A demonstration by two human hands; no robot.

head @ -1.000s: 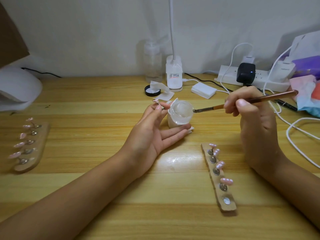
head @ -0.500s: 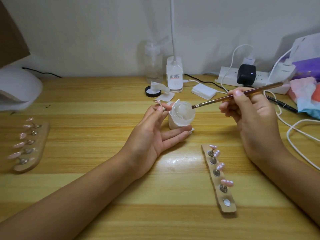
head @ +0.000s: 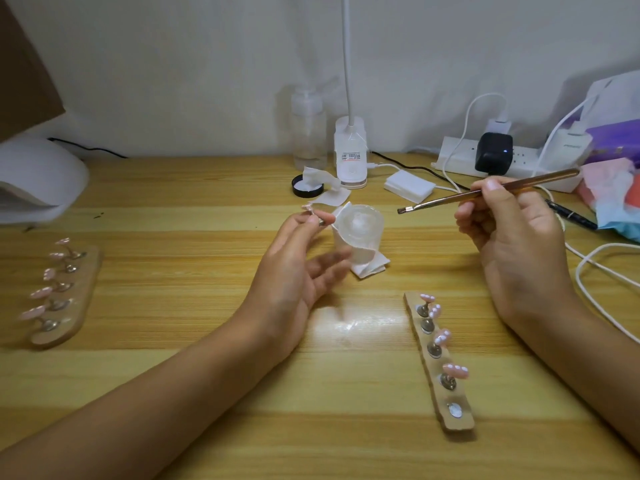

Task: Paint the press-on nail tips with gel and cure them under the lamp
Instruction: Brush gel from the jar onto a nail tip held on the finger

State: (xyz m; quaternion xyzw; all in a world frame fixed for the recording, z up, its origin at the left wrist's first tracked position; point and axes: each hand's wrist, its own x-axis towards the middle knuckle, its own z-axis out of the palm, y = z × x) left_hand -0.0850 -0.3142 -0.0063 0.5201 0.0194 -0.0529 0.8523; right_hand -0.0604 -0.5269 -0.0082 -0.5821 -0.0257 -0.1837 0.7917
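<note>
Near the middle of the worktop (head: 207, 393), just left of the paper-wrapped cup (head: 360, 237), the left hand (head: 294, 278) pinches 1 nail tip (head: 309, 208) on its small stand between thumb and forefinger. Its other fingers (head: 329, 268) are spread loosely and blurred. The right hand (head: 516, 237) grips the brush (head: 491, 192) with its fingers curled round the handle. The bristles point left, apart from the cup and the tip.

Toward the front right, a holder strip (head: 424, 341) carries 4 tips and 1 bare magnet at its near end, probably the held tip's place. A second strip (head: 79, 299) with 5 tips lies near the left edge, in front of the curing lamp (head: 38, 181).

The risk lies in the pinch. The stand is small, and a slip or twist as the bristles land would likely smear gel onto the fingertips or over the tip's edge. Whether the bristles are loaded cannot be told; if they are, a drop could fall on the worktop during the crossing. The spread fingers sit close to the light cup and could tip it. The white cable (head: 595, 271) beside the right wrist could snag a wide stroke.

Against 0.5 s ago, the brush has drawn back to the right, off the cup's rim, and its handle sits lower. The left hand's lower fingers have lifted and turned.
</note>
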